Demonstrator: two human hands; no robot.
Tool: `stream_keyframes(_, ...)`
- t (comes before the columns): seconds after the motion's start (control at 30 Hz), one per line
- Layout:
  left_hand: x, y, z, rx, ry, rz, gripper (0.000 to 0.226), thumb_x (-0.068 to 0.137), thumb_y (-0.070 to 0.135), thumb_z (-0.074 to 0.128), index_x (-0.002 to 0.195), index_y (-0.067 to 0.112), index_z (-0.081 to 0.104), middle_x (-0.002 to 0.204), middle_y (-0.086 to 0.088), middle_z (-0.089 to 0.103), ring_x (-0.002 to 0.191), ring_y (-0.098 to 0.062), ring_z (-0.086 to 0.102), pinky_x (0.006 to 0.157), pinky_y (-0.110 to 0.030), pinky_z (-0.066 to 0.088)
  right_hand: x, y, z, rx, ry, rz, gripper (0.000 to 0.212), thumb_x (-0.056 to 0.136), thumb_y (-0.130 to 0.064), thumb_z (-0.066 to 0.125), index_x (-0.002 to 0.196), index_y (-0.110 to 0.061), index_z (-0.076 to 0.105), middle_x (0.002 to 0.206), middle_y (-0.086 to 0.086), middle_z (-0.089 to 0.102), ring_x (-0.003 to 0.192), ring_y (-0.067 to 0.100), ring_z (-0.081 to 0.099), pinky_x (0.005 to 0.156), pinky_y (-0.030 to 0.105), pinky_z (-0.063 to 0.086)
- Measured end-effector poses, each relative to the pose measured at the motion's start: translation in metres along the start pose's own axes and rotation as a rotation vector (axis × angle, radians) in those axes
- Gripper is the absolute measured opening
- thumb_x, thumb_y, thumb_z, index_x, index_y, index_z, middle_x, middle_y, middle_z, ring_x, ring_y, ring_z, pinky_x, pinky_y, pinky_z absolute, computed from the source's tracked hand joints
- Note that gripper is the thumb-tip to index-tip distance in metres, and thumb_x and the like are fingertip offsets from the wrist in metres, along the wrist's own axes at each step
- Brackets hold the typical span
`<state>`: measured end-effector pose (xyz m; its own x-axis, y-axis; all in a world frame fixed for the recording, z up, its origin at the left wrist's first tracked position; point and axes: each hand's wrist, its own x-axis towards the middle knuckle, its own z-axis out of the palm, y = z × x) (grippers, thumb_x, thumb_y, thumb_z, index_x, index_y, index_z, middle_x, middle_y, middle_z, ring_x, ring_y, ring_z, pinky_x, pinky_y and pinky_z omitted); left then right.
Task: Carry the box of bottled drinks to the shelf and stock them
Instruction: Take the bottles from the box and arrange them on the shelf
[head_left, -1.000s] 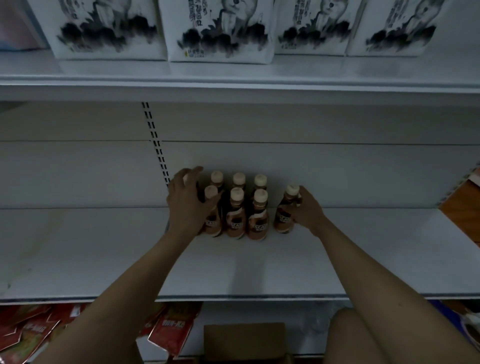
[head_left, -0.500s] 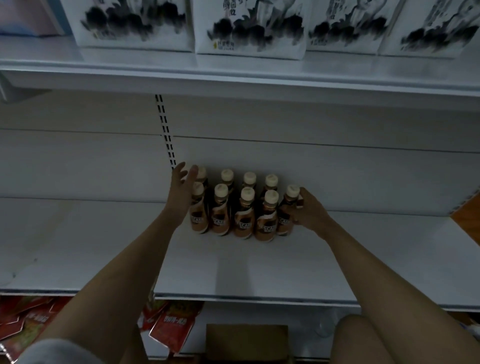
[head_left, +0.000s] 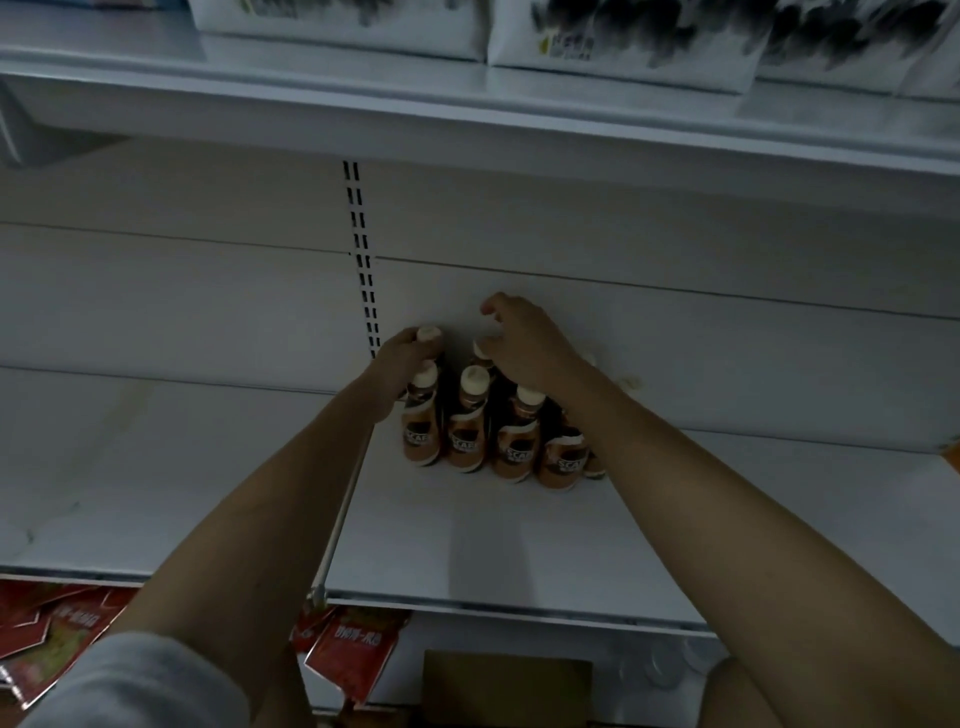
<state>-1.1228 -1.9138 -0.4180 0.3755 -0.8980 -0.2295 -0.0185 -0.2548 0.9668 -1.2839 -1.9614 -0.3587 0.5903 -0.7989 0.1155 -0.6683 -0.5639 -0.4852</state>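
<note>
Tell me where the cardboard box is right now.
In the head view the cardboard box sits at the bottom centre, below the white shelf holding the bottles, right of the red packets.

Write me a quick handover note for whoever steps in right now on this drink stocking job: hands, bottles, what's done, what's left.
Left hand: at the left side of the bottle cluster, fingers by the back-left bottle's cap; a firm grip cannot be confirmed.
Right hand: curled above the back bottles, holding nothing visible.
Coffee bottles: upright, grouped at the back of the middle shelf.
Cardboard box: on the floor below.
Done: one cluster stocked.
Left: tidy rows; the box's contents are not visible, so check it.
</note>
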Motion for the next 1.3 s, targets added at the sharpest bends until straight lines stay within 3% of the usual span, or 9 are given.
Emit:
stream_keyframes(0.13,0.001,0.001,0.0,0.028,0.008,0.026,0.035,0.096,0.019,0.054,0.13,0.01,0.054,0.117,-0.01,0.059,0.099,-0.021,0.055,0.076,-0.028,0.044,0.016,0.0,0.011,-0.099,-0.175,0.059,0.036,0.095,-0.015,0.051,0.127,0.001,0.05,0.132,0.022,0.053,0.118,0.036,0.052,0.1,0.044,0.044)
stream_keyframes(0.5,-0.005,0.002,0.002,0.006,0.048,0.021,0.032,0.097,0.025,0.05,0.128,0.015,0.055,0.112,-0.006,0.058,0.084,-0.011,0.054,0.065,-0.027,0.041,0.024,0.0,0.02,-0.034,-0.218,0.025,0.024,0.096,-0.009,0.047,0.118,-0.004,0.055,0.122,0.018,0.058,0.108,0.032,0.056,0.087,0.037,0.045)
stream_keyframes(0.63,-0.008,0.007,0.002,0.08,0.056,0.052,0.027,0.1,0.034,0.045,0.115,0.017,0.059,0.106,-0.003,0.058,0.09,-0.014,0.054,0.084,-0.032,0.044,0.02,-0.001,0.009,0.011,-0.219,0.046,0.04,0.097,-0.021,0.051,0.134,-0.006,0.047,0.133,0.016,0.053,0.118,0.03,0.053,0.099,0.04,0.045)
stream_keyframes(0.73,-0.013,0.008,0.002,0.285,0.242,0.312,0.033,0.098,0.033,0.049,0.122,0.013,0.058,0.11,-0.001,0.057,0.101,-0.017,0.056,0.089,-0.029,0.046,0.014,0.008,-0.012,0.026,-0.082,0.03,0.038,0.097,-0.017,0.049,0.133,-0.005,0.049,0.13,0.017,0.056,0.117,0.031,0.055,0.099,0.038,0.044)
stream_keyframes(0.8,-0.027,0.014,0.007,0.471,0.402,0.683,0.029,0.095,0.028,0.053,0.113,0.008,0.065,0.11,-0.006,0.065,0.1,-0.019,0.059,0.082,-0.021,0.042,0.014,0.022,-0.027,-0.034,-0.035,0.02,0.032,0.096,-0.012,0.049,0.126,-0.004,0.056,0.128,0.017,0.058,0.116,0.031,0.056,0.097,0.036,0.044)
stream_keyframes(0.9,-0.044,0.018,0.031,0.779,0.18,1.037,0.025,0.088,0.03,0.058,0.088,0.008,0.068,0.086,-0.009,0.068,0.079,-0.022,0.058,0.071,-0.027,0.039,0.013,0.041,-0.041,-0.171,-0.195,0.06,0.035,0.093,-0.01,0.055,0.128,-0.008,0.058,0.134,0.012,0.057,0.12,0.029,0.054,0.101,0.035,0.044)
stream_keyframes(1.0,-0.047,0.007,0.058,1.02,0.026,1.02,0.032,0.08,0.042,0.067,0.103,0.019,0.065,0.092,-0.004,0.069,0.087,-0.024,0.06,0.071,-0.029,0.033,0.009,0.05,-0.039,-0.19,-0.287,0.063,0.03,0.093,-0.012,0.056,0.122,-0.009,0.065,0.128,0.012,0.063,0.113,0.031,0.058,0.101,0.042,0.047)
stream_keyframes(1.1,-0.046,-0.002,0.07,1.081,-0.025,0.904,0.048,0.08,0.046,0.066,0.122,0.025,0.058,0.109,-0.001,0.067,0.101,-0.026,0.057,0.08,-0.032,0.034,0.004,0.056,-0.032,-0.171,-0.236,0.021,0.027,0.09,-0.004,0.055,0.112,-0.008,0.069,0.119,0.014,0.067,0.108,0.033,0.061,0.097,0.046,0.049)
stream_keyframes(1.3,-0.044,-0.003,0.073,1.085,-0.019,0.77,0.044,0.082,0.041,0.064,0.122,0.026,0.055,0.108,-0.003,0.067,0.101,-0.03,0.057,0.076,-0.032,0.028,0.003,0.054,-0.022,-0.139,-0.183,-0.071,0.026,0.087,-0.002,0.055,0.106,-0.008,0.071,0.117,0.014,0.068,0.109,0.032,0.061,0.095,0.046,0.048)
